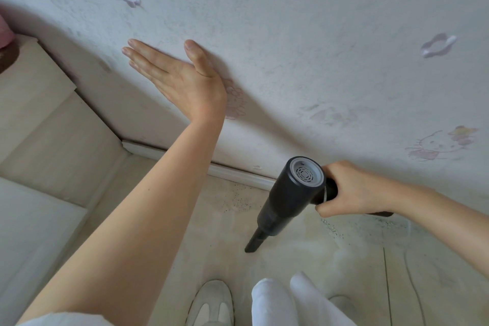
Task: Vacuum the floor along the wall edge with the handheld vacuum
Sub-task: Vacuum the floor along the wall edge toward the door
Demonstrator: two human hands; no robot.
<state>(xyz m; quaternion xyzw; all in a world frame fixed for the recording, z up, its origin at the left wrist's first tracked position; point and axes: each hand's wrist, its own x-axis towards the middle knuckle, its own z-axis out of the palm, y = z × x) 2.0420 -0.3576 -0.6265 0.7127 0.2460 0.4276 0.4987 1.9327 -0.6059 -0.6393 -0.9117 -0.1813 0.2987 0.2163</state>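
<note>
The right hand [352,188] is curled tightly around the handle of the handheld vacuum [288,198], thumb side toward the wall, holding the black body tilted so that its grey vented rear cap faces up at the camera and its narrow nozzle [255,239] slants down and to the left toward the floor [211,233]. The nozzle tip sits at or just above the floor, a little out from the white baseboard [238,173]; whether it touches cannot be told. Dark specks of dirt lie on the floor between the vacuum and the baseboard, and more to the right of the vacuum under the forearm. Up and left of the vacuum, the left hand [182,79] is spread flat with straight fingers against the wall [291,34], holding nothing. Further left of the vacuum stands pale furniture [53,127]. Below the vacuum, a white shoe [211,302] and white trouser legs [285,302] show.
</note>
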